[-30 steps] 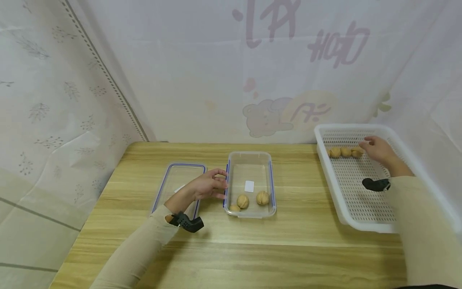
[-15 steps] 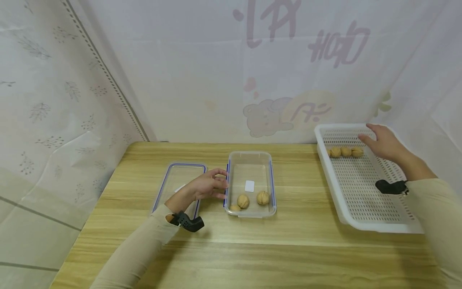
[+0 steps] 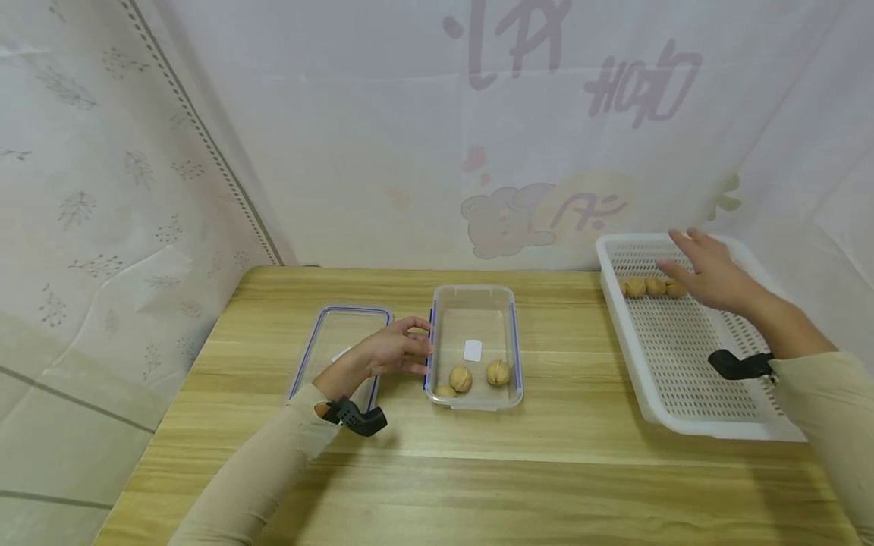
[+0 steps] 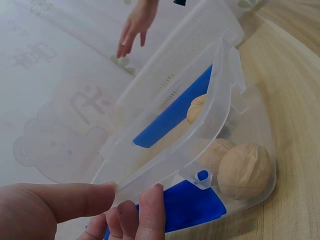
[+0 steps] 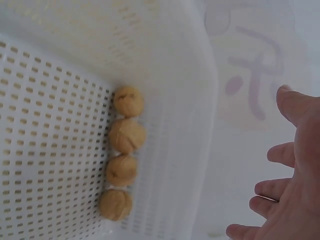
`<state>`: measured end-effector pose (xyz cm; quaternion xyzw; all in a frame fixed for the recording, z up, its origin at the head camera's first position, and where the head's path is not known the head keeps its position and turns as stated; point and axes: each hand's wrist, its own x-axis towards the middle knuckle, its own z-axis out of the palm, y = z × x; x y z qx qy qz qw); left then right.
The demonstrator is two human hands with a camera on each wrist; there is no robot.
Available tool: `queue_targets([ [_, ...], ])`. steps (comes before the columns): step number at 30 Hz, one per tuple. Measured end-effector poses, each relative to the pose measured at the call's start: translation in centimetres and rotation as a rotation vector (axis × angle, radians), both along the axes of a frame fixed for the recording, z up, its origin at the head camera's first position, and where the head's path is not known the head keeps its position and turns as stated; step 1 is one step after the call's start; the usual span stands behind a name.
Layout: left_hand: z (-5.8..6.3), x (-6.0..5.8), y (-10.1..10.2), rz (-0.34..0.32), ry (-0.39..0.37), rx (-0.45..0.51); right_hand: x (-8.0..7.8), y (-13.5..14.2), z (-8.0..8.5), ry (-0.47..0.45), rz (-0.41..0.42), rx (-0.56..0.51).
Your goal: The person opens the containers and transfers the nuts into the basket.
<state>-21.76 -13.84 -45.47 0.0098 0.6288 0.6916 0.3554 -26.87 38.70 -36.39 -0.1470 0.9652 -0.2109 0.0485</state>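
Observation:
My left hand (image 3: pixel 396 349) rests its fingertips against the left side of a clear plastic food box (image 3: pixel 478 296), beside its blue latch (image 4: pixel 195 202). Three walnuts lie at the box's near end, among them a walnut (image 3: pixel 498 372) on the right and a walnut (image 4: pixel 245 172) in the near left corner area. My right hand (image 3: pixel 713 280) is held over the back of a white perforated basket (image 3: pixel 628 364), fingers spread and holding nothing. Below it a row of several walnuts (image 5: pixel 127 135) lies along the basket's back wall; the hand partly covers the row's right end in the head view.
The box's clear lid (image 3: pixel 344 322), with a blue seal, lies left of the box, partly under my left forearm. All stand on a wood-grain table (image 3: pixel 546 485). A printed cloth (image 3: pixel 382 152) hangs behind it.
My right hand has drawn right and away from the row of walnuts, then shifted slightly left with its fingers spread. The left hand, box and walnuts have stayed put.

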Motion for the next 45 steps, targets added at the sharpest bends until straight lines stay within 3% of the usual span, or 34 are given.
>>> queue_targets([
  [13,0.0,0.1,0.1,0.006,-0.004,-0.01,0.7,-4.5,1.0,-0.049,0.08,0.007],
  [23,-0.1,0.0,0.0,-0.011,0.004,-0.001,1.4,-8.3,1.5,0.002,0.168,0.033],
  [32,0.1,0.1,0.1,-0.005,-0.003,-0.005,1.9,-11.4,1.5,0.038,0.235,0.084],
  [45,0.2,0.3,0.1,-0.006,0.005,-0.001,2.4,-14.8,0.7,-0.021,0.303,0.041],
])
